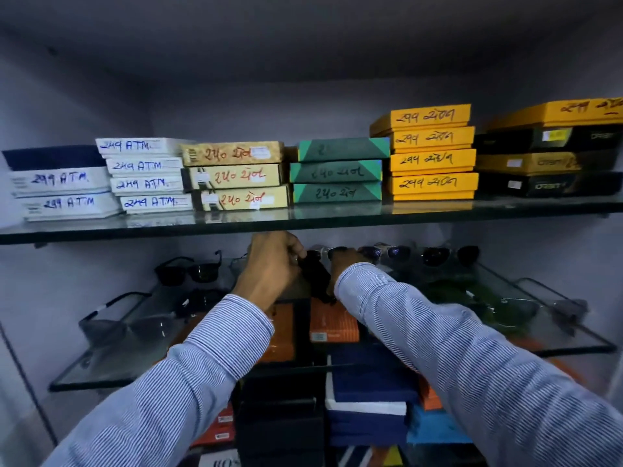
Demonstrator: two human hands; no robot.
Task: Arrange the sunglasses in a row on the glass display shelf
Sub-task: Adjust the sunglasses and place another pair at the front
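1. Under the upper shelf (303,224), at the back of the glass shelf (101,372), both my hands work on one dark pair (315,264) of sunglasses.
2. My left hand (273,264) is curled, its fingers closed on the left side of that pair; a dark part of it hangs down between my two wrists.
3. My right hand (347,259) reaches to the pair's right side; its fingers are hidden behind the wrist, so I cannot tell whether they grip or only touch.
4. Row so far: to the right of my hands, a mirrored pair (387,253) and a black pair (450,255) stand facing out along the back. To the left, another black pair (188,271) stands further forward, out of that line.
5. To do this step well, I judge I should keep the arms unfolded, set the pair facing forward, level with the mirrored pair and just beside it without touching, and let go with both hands together so it does not tip.
6. Loose pairs wait nearer the front: a grey pair (124,323) at the left and a green pair (488,298) at the right.
7. Containers: flat boxes (236,175) stacked on the upper shelf are shut, with handwritten labels; their contents do not show. More shut boxes (367,385) lie below the glass shelf.
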